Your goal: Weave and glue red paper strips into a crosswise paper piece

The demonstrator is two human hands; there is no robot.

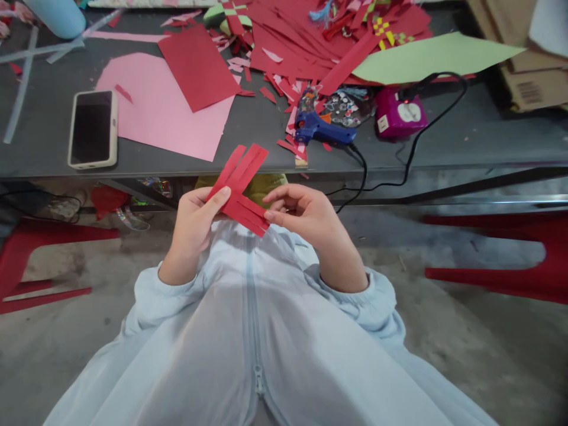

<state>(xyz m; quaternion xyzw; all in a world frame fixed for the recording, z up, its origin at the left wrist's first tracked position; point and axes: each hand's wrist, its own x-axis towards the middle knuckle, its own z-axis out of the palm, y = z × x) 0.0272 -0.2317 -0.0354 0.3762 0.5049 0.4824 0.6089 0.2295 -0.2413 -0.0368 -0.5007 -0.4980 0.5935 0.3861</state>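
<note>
Red paper strips [246, 167] cross in a V shape in front of my body, just off the table's near edge. My left hand [195, 219] grips them where they meet, its thumb lying on top. One group of strips points up and away; the other slants down to the right. At the end of that lower group, my right hand [302, 213] pinches a strip between thumb and forefinger, the other fingers loosely curled. Whether the strips are interlaced at the crossing is partly hidden by the left thumb.
On the dark table [168, 168] lie a phone [92, 129], pink paper [177, 127], a red sheet [199, 68] and a heap of red paper [288, 41]. A blue glue gun [326, 127] trails its cord near a purple power adapter [399, 112]. Red stools [550, 254] flank me.
</note>
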